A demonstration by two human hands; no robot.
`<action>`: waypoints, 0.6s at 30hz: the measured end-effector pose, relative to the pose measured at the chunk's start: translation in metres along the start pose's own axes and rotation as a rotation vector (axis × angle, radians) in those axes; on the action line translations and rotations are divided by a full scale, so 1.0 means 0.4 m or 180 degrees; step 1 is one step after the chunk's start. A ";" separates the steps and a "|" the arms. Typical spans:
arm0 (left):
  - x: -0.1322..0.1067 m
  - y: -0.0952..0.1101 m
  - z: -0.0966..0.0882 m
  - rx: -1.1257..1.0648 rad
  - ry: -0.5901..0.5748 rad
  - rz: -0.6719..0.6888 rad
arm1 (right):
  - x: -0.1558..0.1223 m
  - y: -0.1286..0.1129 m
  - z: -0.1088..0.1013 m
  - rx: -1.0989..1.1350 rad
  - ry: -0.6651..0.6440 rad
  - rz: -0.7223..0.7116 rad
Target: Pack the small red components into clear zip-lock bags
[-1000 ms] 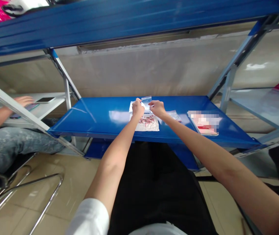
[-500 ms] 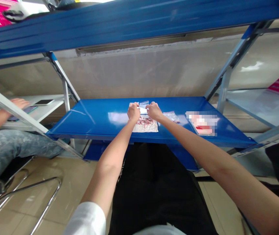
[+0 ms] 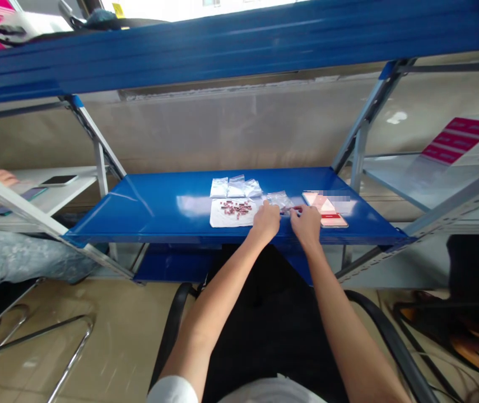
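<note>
- L hand & R hand curled, close together at clear zip bag on blue steel shelf; can't tell if either grips;
- red beads on white sheet just left;
- risk: L hand's slip scatters beads.

Three plastic bags behind paper sheet on shelf; pieces on sheet; booklet at right.

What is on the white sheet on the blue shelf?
Small red-and-white pieces lie in a loose cluster on the white sheet, with the left hand at its right edge. Whatever is beneath the sheet is covered.
</note>
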State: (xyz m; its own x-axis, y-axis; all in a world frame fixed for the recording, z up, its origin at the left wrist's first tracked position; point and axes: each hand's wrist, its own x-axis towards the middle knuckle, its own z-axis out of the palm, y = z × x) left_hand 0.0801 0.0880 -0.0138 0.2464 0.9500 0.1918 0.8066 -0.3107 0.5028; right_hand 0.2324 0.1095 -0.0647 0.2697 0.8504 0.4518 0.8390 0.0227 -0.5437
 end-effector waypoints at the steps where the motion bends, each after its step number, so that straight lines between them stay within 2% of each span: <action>1: -0.004 0.010 0.006 0.0044 -0.0003 -0.0093 | -0.007 0.000 -0.001 -0.0055 -0.0053 0.0011; 6: -0.016 0.026 0.008 0.0272 0.0109 -0.0205 | 0.002 -0.029 0.003 -0.0270 -0.0170 0.0120; 10: -0.038 0.025 0.020 0.0193 0.0211 -0.0131 | 0.003 -0.030 -0.005 -0.0025 -0.0190 0.0128; 14: -0.068 0.012 0.051 -0.0176 0.0453 0.0131 | -0.032 -0.032 -0.022 0.0781 -0.0023 0.0245; 18: -0.091 -0.008 0.075 -0.0610 0.0864 0.0365 | -0.082 -0.042 -0.036 0.1988 0.0010 0.0649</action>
State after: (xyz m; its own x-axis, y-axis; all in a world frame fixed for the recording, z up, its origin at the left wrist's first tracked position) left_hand 0.0846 0.0555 -0.0478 0.1570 0.8737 0.4604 0.6600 -0.4397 0.6092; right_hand 0.2162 0.0736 -0.0599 0.3965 0.8684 0.2977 0.3389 0.1629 -0.9266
